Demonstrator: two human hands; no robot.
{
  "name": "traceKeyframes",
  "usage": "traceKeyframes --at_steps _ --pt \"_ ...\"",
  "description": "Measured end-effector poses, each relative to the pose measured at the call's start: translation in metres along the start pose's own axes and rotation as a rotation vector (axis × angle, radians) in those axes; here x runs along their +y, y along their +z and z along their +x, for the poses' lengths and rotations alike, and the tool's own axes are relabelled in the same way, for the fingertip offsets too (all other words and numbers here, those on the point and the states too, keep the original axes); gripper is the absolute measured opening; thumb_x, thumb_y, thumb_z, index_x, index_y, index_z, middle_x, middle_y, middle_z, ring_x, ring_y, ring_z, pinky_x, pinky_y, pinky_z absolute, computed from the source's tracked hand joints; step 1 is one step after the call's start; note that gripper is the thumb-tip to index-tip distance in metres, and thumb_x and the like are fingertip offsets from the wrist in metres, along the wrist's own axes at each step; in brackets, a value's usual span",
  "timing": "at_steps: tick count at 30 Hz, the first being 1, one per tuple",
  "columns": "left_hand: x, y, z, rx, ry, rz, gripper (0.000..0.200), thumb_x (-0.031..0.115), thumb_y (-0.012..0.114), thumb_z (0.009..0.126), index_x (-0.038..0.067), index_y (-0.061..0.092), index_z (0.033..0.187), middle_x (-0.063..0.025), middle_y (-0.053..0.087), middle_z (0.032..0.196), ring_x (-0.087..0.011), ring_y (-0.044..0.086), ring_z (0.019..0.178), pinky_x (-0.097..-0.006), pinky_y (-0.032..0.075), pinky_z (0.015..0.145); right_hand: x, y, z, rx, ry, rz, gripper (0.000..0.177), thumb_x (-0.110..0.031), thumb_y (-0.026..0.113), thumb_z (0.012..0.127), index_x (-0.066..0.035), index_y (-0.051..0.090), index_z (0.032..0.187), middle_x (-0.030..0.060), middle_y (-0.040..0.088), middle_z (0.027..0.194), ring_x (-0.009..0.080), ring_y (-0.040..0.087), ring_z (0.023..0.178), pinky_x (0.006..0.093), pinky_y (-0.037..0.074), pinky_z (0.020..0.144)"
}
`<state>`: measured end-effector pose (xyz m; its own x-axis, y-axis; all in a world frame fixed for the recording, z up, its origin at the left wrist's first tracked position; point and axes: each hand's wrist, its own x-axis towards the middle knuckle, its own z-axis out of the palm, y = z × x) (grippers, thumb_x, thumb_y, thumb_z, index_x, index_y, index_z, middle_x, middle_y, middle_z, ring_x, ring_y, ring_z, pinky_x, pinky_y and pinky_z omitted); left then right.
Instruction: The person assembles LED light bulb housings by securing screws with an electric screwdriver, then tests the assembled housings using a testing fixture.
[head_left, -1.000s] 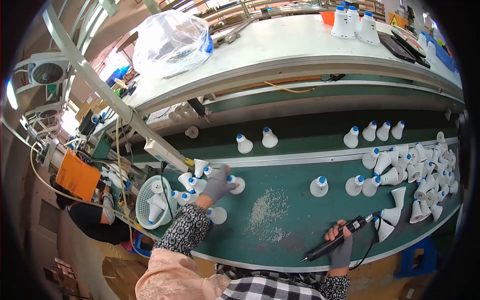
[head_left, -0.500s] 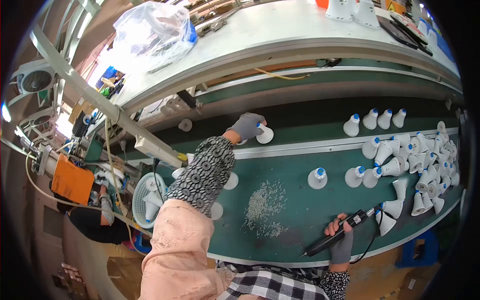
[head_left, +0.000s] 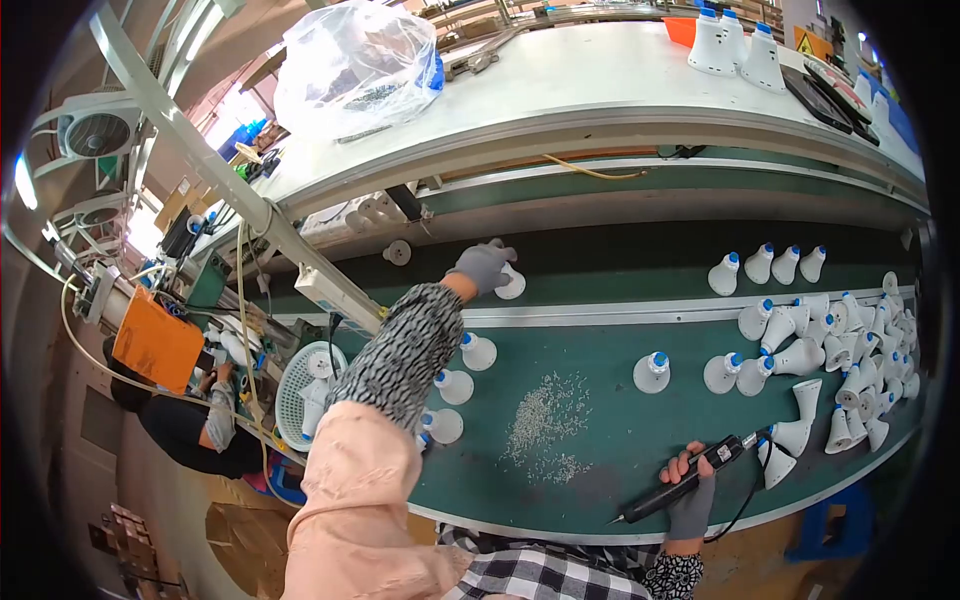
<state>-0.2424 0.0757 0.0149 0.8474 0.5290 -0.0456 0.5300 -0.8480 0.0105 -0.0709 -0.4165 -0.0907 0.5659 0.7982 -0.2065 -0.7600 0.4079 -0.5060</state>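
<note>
My left hand (head_left: 484, 267), in a grey glove with bare fingertips, reaches over the dark strip behind the green work surface. Its fingers are stretched out and apart, right at the top of a white cone-shaped housing (head_left: 511, 284); the housing's tip is hidden behind them. In my right hand (head_left: 690, 490), also gloved, is a black electric screwdriver (head_left: 665, 495), its bit pointing left and its cord trailing by the wrist. Between my hands lies a scattered heap of small pale screws (head_left: 548, 415). A blue-tipped housing (head_left: 651, 373) stands right of the heap.
Several housings (head_left: 478, 352) stand beside my left forearm; a large cluster (head_left: 860, 350) fills the right end. A green basket (head_left: 293, 395) with white parts is at left, near another person (head_left: 200, 430). A raised white shelf (head_left: 600, 85) carries a plastic bag (head_left: 355, 70).
The view has shifted. My left hand has moved left, its fingers no longer closed round a housing's blue tip. My right hand still holds the screwdriver in the same place.
</note>
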Motion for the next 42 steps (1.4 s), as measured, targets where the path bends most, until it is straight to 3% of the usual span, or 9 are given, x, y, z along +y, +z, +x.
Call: traceKeyframes --at_steps 8,12,19,21,23,27,31,35,42 --pt "0.001 0.038 -0.024 0.188 0.149 -0.081 0.026 0.016 0.068 0.074 0.011 0.073 0.099 -0.0151 0.070 0.099 -0.0355 0.067 0.092 -0.0434 0.053 0.081 0.000 -0.010 0.001 -0.001 -0.017 -0.031 0.030 -0.026 0.061 0.091 -0.002 0.052 0.108 0.0050 0.052 0.068 0.0206 0.056 0.062 0.0372 0.049 0.065" --pt "0.031 0.008 -0.091 -0.277 0.084 -0.089 0.042 0.018 0.073 0.076 0.011 0.066 0.116 -0.0129 0.066 0.111 -0.0333 0.063 0.105 -0.0441 0.049 0.093 -0.016 0.020 -0.015 -0.013 0.049 0.039 0.023 -0.022 0.062 0.093 -0.005 0.056 0.109 0.0041 0.052 0.079 0.0189 0.052 0.074 0.0358 0.047 0.075" --pt "0.206 -0.215 -0.075 0.374 0.604 -0.431 0.032 0.025 0.069 0.088 0.007 0.062 0.114 -0.0108 0.066 0.106 -0.0319 0.063 0.103 -0.0390 0.051 0.089 -0.019 0.033 -0.024 0.017 0.032 0.056 0.025 -0.021 0.063 0.093 -0.004 0.055 0.110 0.0046 0.052 0.078 0.0191 0.052 0.074 0.0355 0.047 0.075" --pt "0.239 -0.259 -0.028 0.637 0.501 -0.605 0.034 0.023 0.068 0.089 0.004 0.060 0.115 -0.0091 0.067 0.107 -0.0208 0.065 0.099 -0.0348 0.052 0.087 -0.017 0.030 -0.024 0.003 0.046 0.072 0.026 -0.021 0.063 0.093 -0.004 0.055 0.110 0.0045 0.053 0.078 0.0189 0.053 0.074 0.0351 0.047 0.075" --pt "0.250 -0.286 0.053 0.795 0.415 -0.614 0.055 0.036 0.071 0.083 0.000 0.056 0.122 -0.0189 0.063 0.116 -0.0311 0.061 0.110 -0.0403 0.046 0.096 -0.015 0.023 -0.021 -0.016 0.063 0.091 0.026 -0.022 0.062 0.094 -0.004 0.055 0.110 0.0043 0.054 0.079 0.0188 0.054 0.075 0.0348 0.048 0.076" --pt "0.254 -0.299 0.176 0.573 -0.046 -0.682 0.084 0.049 0.079 0.069 -0.002 0.051 0.129 -0.0227 0.057 0.127 -0.0340 0.056 0.119 -0.0400 0.045 0.099 -0.017 0.025 -0.023 -0.002 0.047 0.067 0.027 -0.023 0.062 0.094 -0.004 0.055 0.112 0.0036 0.054 0.079 0.0180 0.054 0.075 0.0345 0.048 0.076" --pt "0.261 -0.291 0.211 0.311 -0.070 -0.507 0.089 0.047 0.079 0.067 0.005 0.047 0.138 -0.0199 0.055 0.134 -0.0323 0.053 0.125 -0.0379 0.044 0.102 -0.020 0.026 -0.023 -0.007 0.043 0.041 0.028 -0.024 0.063 0.094 -0.004 0.055 0.113 0.0034 0.055 0.080 0.0173 0.055 0.076 0.0340 0.049 0.076" --pt "0.259 -0.286 0.220 0.301 0.018 -0.627 0.099 0.038 0.076 0.068 0.007 0.032 0.151 -0.0183 0.058 0.131 -0.0306 0.055 0.123 -0.0349 0.044 0.102 -0.018 0.022 -0.022 -0.026 0.060 0.058 0.028 -0.022 0.063 0.094 -0.004 0.055 0.114 0.0038 0.056 0.080 0.0172 0.056 0.076 0.0338 0.049 0.076" --pt "0.258 -0.283 0.184 0.472 0.303 -0.862 0.058 0.023 0.071 0.081 0.007 0.045 0.130 -0.0133 0.062 0.114 -0.0226 0.063 0.102 -0.0321 0.054 0.079 -0.023 0.032 -0.027 0.010 0.033 0.039 0.028 -0.021 0.063 0.093 -0.003 0.055 0.113 0.0044 0.056 0.080 0.0175 0.055 0.075 0.0338 0.049 0.075"
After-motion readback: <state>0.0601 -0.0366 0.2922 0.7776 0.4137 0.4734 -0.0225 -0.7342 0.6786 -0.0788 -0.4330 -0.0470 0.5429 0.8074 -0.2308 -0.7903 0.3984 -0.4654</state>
